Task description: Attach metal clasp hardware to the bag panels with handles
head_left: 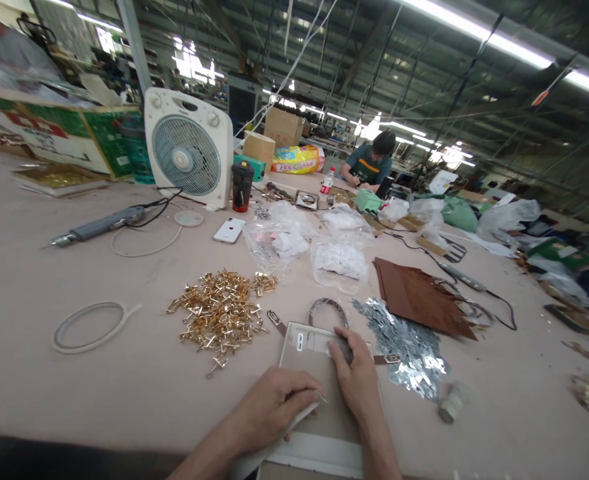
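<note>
A light beige bag panel point(299, 365) with a pale border lies before me. A curved brown handle point(319, 305) stands out at its far edge, and brown straps with gold buckles stick out at both sides. A small metal plate point(300, 342) sits near the panel's top left. My left hand point(282, 403) pinches a pale strip point(302, 415) over the lower part of the panel; where the strip ends is hidden. My right hand point(354, 370) rests on the panel's right side, fingers apart, fingertips near the base of the handle.
Gold fittings point(219, 313) are heaped at left, silver metal plates point(409, 350) at right beside brown leather sheets point(417, 297). Farther off are an electric screwdriver point(99, 225), a fan point(187, 150), a phone point(229, 230) and plastic bags point(339, 260). A person point(369, 163) works at the back.
</note>
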`<action>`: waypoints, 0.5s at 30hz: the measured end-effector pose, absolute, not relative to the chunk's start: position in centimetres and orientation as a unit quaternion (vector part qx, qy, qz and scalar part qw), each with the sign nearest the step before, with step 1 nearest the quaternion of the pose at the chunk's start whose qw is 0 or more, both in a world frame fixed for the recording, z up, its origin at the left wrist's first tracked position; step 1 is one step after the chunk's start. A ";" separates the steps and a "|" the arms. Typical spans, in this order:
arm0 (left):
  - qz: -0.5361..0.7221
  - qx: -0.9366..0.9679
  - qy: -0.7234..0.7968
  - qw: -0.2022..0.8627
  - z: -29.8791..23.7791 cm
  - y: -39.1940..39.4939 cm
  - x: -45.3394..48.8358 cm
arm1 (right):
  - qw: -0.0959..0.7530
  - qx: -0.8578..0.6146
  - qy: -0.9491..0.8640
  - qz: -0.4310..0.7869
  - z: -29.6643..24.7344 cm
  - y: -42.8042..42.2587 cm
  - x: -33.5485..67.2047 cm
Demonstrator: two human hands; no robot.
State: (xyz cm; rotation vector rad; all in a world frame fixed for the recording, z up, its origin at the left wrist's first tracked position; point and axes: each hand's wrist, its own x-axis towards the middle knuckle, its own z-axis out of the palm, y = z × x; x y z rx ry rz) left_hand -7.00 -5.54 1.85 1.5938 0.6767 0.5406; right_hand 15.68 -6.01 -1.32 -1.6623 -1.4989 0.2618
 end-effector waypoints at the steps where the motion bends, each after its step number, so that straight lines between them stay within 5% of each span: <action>1: 0.239 0.691 0.292 0.617 1.8 -5.6 -7.0 | 0.431 -0.665 -0.602 0.102 -1.3 -5.9 15.6; 15: 0.286 0.674 0.332 0.595 0.7 -5.4 -7.2 | 0.454 -0.677 -0.576 0.064 -1.8 -5.1 15.0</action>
